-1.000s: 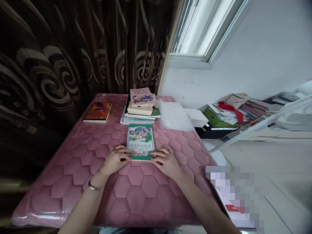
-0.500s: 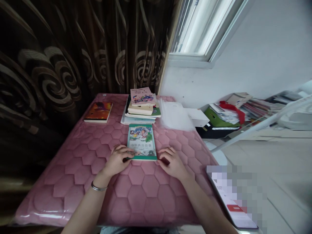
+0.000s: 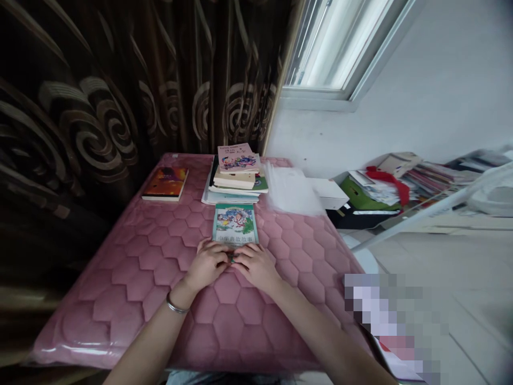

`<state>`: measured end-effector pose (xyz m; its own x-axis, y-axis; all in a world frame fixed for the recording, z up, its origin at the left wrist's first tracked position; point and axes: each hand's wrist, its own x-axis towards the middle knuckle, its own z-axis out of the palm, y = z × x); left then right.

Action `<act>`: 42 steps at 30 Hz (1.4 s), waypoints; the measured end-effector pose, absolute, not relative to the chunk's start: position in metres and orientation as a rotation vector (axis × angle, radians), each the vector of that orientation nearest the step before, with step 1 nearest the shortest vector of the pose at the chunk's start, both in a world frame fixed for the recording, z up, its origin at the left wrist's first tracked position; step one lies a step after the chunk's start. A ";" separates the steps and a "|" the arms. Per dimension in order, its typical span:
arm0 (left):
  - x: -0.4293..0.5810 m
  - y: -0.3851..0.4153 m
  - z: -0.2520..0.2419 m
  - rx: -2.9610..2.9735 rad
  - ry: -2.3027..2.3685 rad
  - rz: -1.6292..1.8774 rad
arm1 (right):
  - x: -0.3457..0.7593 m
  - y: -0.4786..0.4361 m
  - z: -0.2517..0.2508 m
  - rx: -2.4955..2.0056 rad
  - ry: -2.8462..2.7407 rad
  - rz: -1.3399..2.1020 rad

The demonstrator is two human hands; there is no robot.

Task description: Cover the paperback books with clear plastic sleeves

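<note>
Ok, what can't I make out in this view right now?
Head view:
1. Near edge of the green book: covered by the left hand and right hand; grip unclear.
2. Lower covers in the stack: hidden under the pink book.
3. Lower right: pixelated patch blurs everything there.

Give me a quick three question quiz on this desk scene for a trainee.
1. True or false: the left hand and right hand both touch the near edge of the green book.
2. What lies left of the book stack? A orange book; B mug; C phone.
3. Which wrist wears the bracelet?
Key: 1 true; 2 A; 3 left.
</note>
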<state>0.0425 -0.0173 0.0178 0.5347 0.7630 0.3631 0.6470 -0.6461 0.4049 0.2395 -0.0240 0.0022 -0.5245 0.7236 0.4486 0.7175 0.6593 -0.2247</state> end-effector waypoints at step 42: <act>0.049 0.012 0.008 1.608 1.772 0.716 | 0.278 0.044 0.022 -1.499 -2.030 0.230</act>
<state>0.0489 0.0116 0.0085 -0.0535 0.9941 -0.0939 0.6502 0.1061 0.7523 0.2781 0.0436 0.0215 -0.1836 0.9148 0.3599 0.8112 0.3477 -0.4702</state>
